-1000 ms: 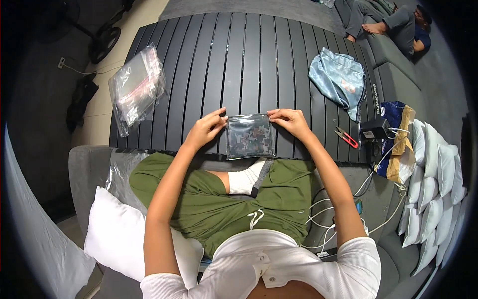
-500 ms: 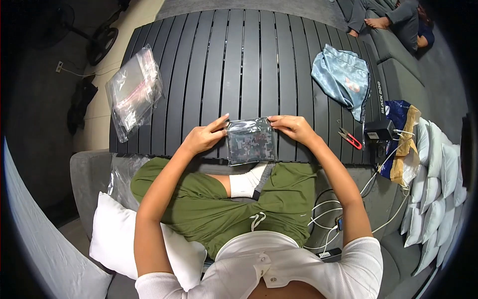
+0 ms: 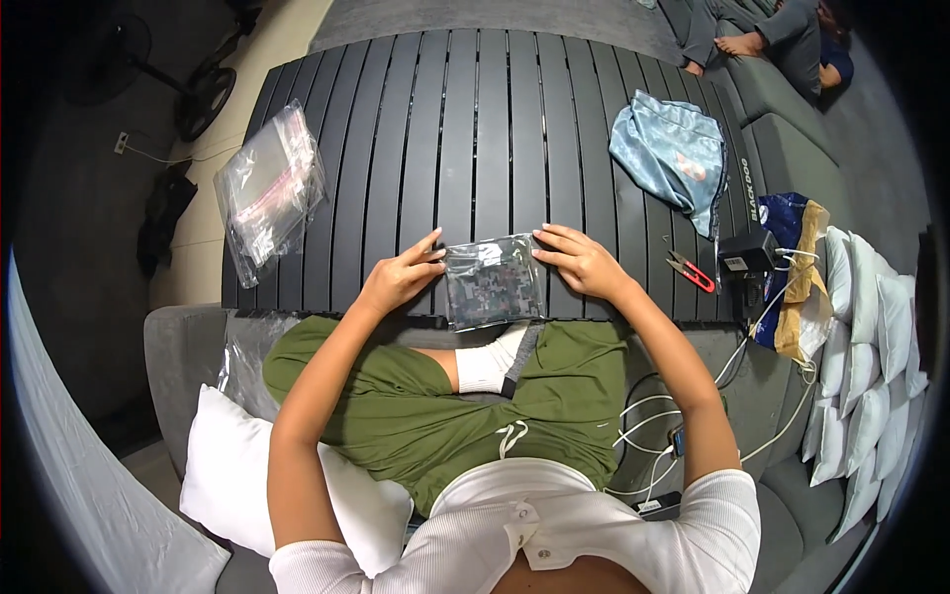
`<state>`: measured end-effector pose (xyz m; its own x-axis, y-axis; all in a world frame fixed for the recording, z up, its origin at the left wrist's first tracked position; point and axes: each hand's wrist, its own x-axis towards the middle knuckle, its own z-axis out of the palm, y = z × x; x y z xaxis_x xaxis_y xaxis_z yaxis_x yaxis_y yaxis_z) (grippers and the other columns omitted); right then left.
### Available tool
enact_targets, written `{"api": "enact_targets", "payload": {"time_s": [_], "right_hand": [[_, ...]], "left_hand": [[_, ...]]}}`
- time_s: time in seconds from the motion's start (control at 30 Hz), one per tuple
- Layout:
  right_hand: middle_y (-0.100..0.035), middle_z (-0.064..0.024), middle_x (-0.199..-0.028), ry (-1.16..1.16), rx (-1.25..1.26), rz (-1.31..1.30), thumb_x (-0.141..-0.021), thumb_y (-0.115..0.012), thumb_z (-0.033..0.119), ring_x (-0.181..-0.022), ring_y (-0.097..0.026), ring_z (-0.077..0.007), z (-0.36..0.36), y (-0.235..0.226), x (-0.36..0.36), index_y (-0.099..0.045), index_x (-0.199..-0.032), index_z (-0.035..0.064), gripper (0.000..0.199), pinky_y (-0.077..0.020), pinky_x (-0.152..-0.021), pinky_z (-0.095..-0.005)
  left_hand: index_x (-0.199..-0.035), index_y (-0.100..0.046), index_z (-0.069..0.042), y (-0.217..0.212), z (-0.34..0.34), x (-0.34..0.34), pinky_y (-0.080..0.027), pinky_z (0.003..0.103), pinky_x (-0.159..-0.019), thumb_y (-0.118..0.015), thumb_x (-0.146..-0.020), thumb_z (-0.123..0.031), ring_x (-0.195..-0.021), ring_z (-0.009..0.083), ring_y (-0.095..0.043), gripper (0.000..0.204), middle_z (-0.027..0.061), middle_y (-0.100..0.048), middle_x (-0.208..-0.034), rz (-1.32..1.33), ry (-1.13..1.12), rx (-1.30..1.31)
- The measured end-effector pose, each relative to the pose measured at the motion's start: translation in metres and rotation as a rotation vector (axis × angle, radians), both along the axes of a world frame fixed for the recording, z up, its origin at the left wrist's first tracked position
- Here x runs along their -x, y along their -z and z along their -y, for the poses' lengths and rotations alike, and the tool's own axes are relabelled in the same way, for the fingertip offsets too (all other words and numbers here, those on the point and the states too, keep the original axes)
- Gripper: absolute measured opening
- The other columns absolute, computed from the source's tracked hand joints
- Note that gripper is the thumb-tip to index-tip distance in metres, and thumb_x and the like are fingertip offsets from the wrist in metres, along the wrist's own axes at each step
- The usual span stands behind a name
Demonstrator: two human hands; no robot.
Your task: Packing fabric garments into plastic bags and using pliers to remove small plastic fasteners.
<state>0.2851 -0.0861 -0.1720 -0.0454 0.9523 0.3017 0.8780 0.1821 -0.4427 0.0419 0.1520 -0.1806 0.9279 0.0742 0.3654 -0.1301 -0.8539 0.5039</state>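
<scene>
A square clear plastic bag with folded dark pixel-camouflage cloth inside lies at the near edge of the slatted black table, its lower end slightly over that edge. At the bag's upper left side is my left hand, fingers stretched and apart, tips at the plastic. My right hand rests by the upper right corner, also with spread fingers; some tips touch the bag. Neither hand is closed round it.
Clear resealable bags are stacked at the table's left. On the right lie a light blue satin pouch, red-handled thread snips and a black power adapter with white cables. Pale small pillows hang beyond. Another person reclines far right.
The fingers of my right hand have spread a little at the bag's corner. My left fingertips have eased slightly outward. The whole view has shifted a bit; the bag stays in place.
</scene>
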Motion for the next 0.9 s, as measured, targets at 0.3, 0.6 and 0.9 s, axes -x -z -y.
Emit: {"api": "enact_targets", "payload": {"time_s": [0.3,0.6,0.9], "right_hand": [[-0.057,-0.0125,-0.114,0.319,-0.161,-0.269,-0.077,-0.053,0.002,-0.113,-0.049,-0.0301,-0.017,-0.001,0.028,-0.060,-0.100,0.0026,0.024,-0.0359,-0.098,-0.0379],[-0.023,-0.0079,-0.145,0.203,0.173,0.093,-0.089,-0.042,0.039,-0.135,-0.017,-0.0249,-0.045,0.006,0.080,-0.028,-0.137,0.0095,0.058,-0.0050,-0.108,-0.0497],[-0.021,-0.0056,-0.146,0.344,0.256,0.235,-0.090,-0.034,0.050,-0.137,-0.010,-0.0246,-0.040,0.011,0.080,-0.025,-0.140,0.0120,0.063,0.0012,-0.108,-0.0501]], "left_hand": [[-0.092,-0.065,-0.002,-0.004,0.007,0.011,-0.046,0.027,-0.083,-0.064,-0.080,-0.009,-0.096,0.0152,-0.058,0.014,0.0088,-0.054,-0.113,-0.097,-0.358,0.902],[-0.131,-0.038,-0.006,-0.008,0.083,-0.027,-0.021,0.046,-0.105,-0.042,-0.090,-0.023,-0.127,0.0314,-0.031,0.045,0.0163,-0.038,-0.134,-0.075,-0.495,0.095],[-0.140,-0.023,-0.009,0.021,0.084,-0.007,-0.008,0.048,-0.108,-0.031,-0.094,-0.033,-0.135,0.0261,-0.016,0.053,0.0150,-0.019,-0.145,-0.359,-0.615,-0.058]]}}
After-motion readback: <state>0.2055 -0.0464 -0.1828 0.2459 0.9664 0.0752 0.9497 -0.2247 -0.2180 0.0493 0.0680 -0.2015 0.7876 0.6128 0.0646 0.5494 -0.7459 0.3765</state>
